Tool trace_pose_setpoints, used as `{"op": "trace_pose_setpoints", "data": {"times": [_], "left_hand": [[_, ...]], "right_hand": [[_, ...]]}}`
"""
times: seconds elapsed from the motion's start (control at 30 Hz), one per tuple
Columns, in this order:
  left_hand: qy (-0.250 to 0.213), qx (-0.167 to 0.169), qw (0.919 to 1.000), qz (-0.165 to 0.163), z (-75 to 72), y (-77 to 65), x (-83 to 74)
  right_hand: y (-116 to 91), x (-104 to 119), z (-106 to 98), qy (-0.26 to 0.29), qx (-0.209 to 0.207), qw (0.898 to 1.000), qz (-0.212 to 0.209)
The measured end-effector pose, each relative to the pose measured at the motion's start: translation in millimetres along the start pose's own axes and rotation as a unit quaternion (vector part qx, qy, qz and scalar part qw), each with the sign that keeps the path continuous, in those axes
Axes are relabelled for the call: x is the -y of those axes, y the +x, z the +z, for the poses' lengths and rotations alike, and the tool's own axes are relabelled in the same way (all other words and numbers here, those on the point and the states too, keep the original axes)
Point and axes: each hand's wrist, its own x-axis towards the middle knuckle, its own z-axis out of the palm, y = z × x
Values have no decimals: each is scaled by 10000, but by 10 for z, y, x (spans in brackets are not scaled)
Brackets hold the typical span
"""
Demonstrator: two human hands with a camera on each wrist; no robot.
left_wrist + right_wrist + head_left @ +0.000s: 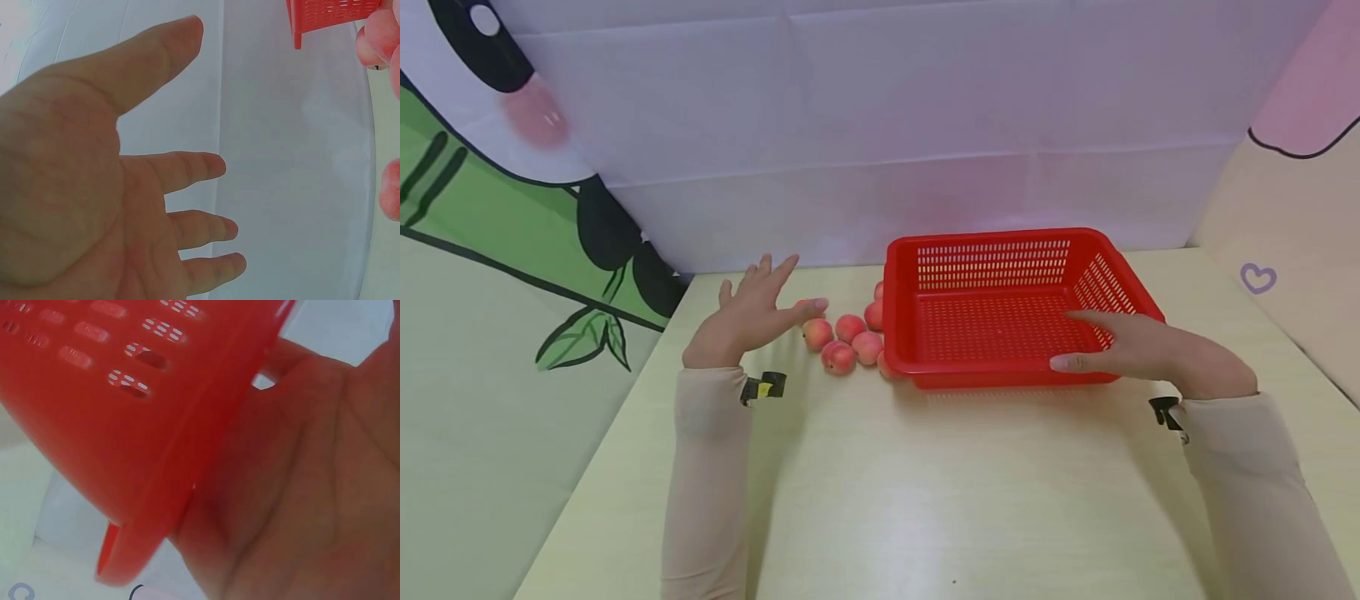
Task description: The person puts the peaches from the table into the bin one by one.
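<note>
Nearest the camera: two pale sleeves (707, 492), entering from the lower edge, each with a black fitting (777, 383) at the wrist. Left grip (748, 312): fingers straight, thumb spread wide, holding nothing; raised beside the peaches, with the thumb covering part of one. Right grip (1157, 354): thumb and forefinger straight and parted, reaching over the front right corner of the basket, with the rim close against the palm; remaining fingers hidden, so cannot tell whether clasping the rim. Peaches (838, 357): at least seven, pinkish red with some yellow, clustered on the table (865, 492) between left grip and basket; several touching, the rightmost partly covered by the basket's left side. Basket (970, 372): red, rectangular, perforated in walls and floor; just right of the peaches, toward the table's far edge, with its front right corner obscured by the right grip. Backdrop (887, 108): whitish, creased, close behind the basket; bearing a cartoon eye and pink cheek at left. Also present: drawn leaves (587, 333) beyond the table's left edge; purple heart outline (1259, 289) beyond the right.
</note>
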Motion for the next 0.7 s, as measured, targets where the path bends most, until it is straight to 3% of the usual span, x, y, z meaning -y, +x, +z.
{"op": "trace_pose_setpoints", "data": {"times": [0.3,0.7], "left_hand": [[6,99,9999,-33,8,9,-17],[-39,158,9999,4,35,10,-14]], "right_hand": [[49,-53,33,-445,1,9984,-349],[76,-95,64,-356,55,9985,-419]]}}
